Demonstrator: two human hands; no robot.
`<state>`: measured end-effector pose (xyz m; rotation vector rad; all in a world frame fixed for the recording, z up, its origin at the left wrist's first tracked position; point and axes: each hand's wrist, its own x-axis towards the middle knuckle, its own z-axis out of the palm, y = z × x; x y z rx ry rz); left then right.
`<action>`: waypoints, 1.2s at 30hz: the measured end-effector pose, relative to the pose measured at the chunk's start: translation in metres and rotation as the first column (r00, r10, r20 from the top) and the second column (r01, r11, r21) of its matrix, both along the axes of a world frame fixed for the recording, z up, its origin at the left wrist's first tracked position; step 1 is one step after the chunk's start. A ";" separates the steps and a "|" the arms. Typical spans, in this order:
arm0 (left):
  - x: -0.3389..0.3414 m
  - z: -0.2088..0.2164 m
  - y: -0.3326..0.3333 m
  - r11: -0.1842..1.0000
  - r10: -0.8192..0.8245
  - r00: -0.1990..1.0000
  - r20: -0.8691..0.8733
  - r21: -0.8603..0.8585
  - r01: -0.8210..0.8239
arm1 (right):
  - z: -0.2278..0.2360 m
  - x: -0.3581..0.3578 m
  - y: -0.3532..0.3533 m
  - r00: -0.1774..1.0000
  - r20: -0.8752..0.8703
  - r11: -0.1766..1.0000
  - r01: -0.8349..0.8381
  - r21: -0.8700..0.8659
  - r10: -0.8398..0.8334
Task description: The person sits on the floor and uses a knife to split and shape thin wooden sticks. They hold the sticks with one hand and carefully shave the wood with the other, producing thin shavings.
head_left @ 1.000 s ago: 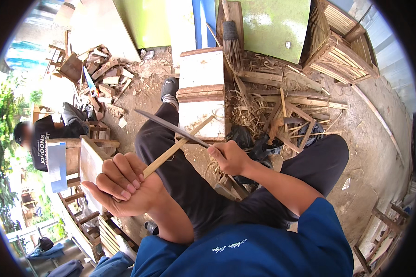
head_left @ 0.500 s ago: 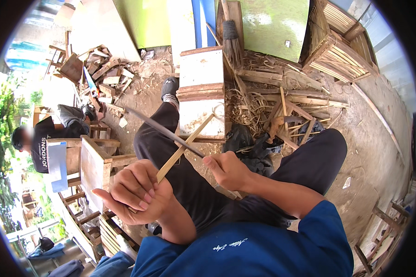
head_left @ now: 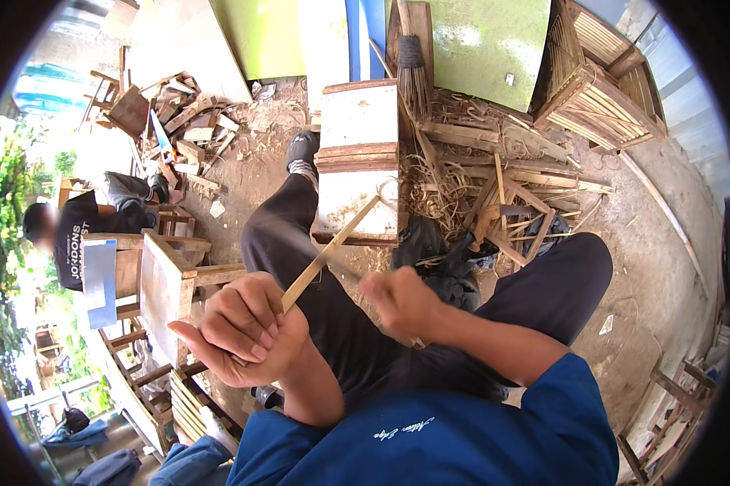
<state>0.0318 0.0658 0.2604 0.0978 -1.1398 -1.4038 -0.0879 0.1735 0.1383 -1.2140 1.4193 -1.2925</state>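
Note:
My left hand (head_left: 256,328) is closed round the lower end of a slim bamboo strip (head_left: 332,253), thumb sticking out to the left. The strip slants up and away to the right, its far tip over a white-topped wooden bench (head_left: 357,109). My right hand (head_left: 405,301), smeared by motion, is closed on a long thin grey blade (head_left: 345,269). That blade crosses the strip just beyond my left fist and is also blurred. Its handle is hidden in my fist, so I cannot tell its exact kind.
A black plastic bag (head_left: 418,243) and piled wood scraps (head_left: 527,174) lie right of the bench, beside a broom (head_left: 414,77). Offcuts (head_left: 195,121) are heaped at far left. Another person (head_left: 81,231) sits left, near a wooden table (head_left: 162,283). Slatted furniture (head_left: 600,97) stands far right.
The blade, sharp before, is now smeared, and my right hand has shifted slightly to the right. My left hand keeps its hold on the bamboo strip. The whole view has shifted a little.

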 end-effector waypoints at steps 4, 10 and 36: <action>0.000 0.002 -0.006 0.996 0.024 0.993 -0.119 0.086 -0.013 | -0.001 -0.002 -0.002 0.999 -0.004 0.971 -0.043 0.236 0.045; 0.000 0.001 -0.006 0.999 0.010 0.999 -0.052 0.032 -0.008 | -0.011 -0.005 -0.009 0.996 0.078 0.951 0.028 0.307 -0.054; -0.006 0.000 -0.009 1.000 0.010 0.999 -0.048 0.030 -0.008 | -0.062 0.001 -0.008 0.994 0.103 0.999 0.030 0.013 -0.031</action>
